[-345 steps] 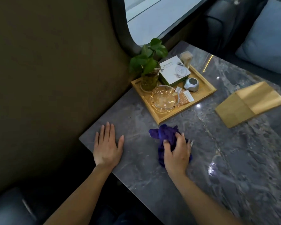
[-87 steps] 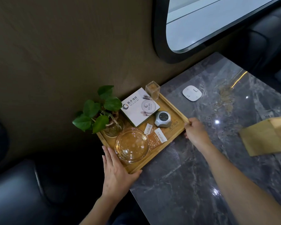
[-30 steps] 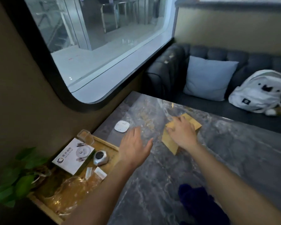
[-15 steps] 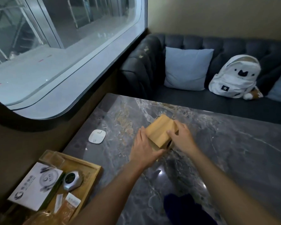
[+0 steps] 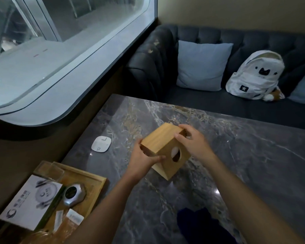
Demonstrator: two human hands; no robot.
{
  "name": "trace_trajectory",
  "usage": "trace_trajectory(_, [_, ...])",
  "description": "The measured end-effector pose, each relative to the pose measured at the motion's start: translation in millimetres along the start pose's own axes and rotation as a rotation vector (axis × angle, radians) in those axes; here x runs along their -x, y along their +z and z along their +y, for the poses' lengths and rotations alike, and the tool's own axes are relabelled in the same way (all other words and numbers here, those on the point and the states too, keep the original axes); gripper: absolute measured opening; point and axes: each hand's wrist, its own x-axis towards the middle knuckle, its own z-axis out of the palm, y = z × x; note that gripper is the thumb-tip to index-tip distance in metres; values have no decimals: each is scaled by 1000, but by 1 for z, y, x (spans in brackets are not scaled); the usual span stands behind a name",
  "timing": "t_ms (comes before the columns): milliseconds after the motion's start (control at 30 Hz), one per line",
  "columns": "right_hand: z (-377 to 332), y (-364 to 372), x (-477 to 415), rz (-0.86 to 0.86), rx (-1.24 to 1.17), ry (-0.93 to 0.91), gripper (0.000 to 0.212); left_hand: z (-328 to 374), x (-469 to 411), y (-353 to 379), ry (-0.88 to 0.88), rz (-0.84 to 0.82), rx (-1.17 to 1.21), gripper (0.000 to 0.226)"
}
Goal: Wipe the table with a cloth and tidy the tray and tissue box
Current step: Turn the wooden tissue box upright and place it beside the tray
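Observation:
The wooden tissue box (image 5: 158, 140) is tilted above the grey marble table (image 5: 245, 155), its oval slot with white tissue turned toward me. My left hand (image 5: 143, 158) grips its near left end and my right hand (image 5: 192, 141) grips its far right end. The wooden tray (image 5: 93, 180) lies at the table's near left corner, carrying a white booklet box (image 5: 30, 203), a small silver clock (image 5: 73, 194) and paper sachets (image 5: 72, 217). The dark blue cloth (image 5: 201, 226) lies crumpled on the table between my forearms.
A white square pad (image 5: 101, 146) lies on the table near the window wall. A dark sofa (image 5: 165, 55) stands behind the table with a pale blue cushion (image 5: 201, 66) and a white backpack (image 5: 255, 74). A large window (image 5: 51, 41) fills the left side.
Both hands have lifted and turned the tissue box so its slot faces me. Earlier they set the tray at the table's corner, then reached for the box; the cloth was left lying.

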Motion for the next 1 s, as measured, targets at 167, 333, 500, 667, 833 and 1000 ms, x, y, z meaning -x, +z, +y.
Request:
trace_trajectory(167, [2, 15, 4, -142, -21, 4, 45, -10, 19, -16, -335, -4, 265, 65])
trace_trajectory(333, [7, 37, 7, -177, 109, 5, 47, -16, 39, -17, -607, -100, 623, 18])
trace_trajectory(500, [6, 52, 9, -167, 239, 32, 44, -6, 42, -20, -764, 45, 686, 23])
trace_trajectory(667, [2, 56, 15, -152, 346, 1, 43, 1, 39, -19, -812, 42, 641, 11])
trace_trajectory(833, [5, 53, 18, -153, 279, -12, 43, -3, 46, -17, -635, 60, 356, 16])
trace_trajectory(1000, [24, 42, 31, 204, -133, 266, 50, -26, 49, -15, -134, 244, -331, 64])
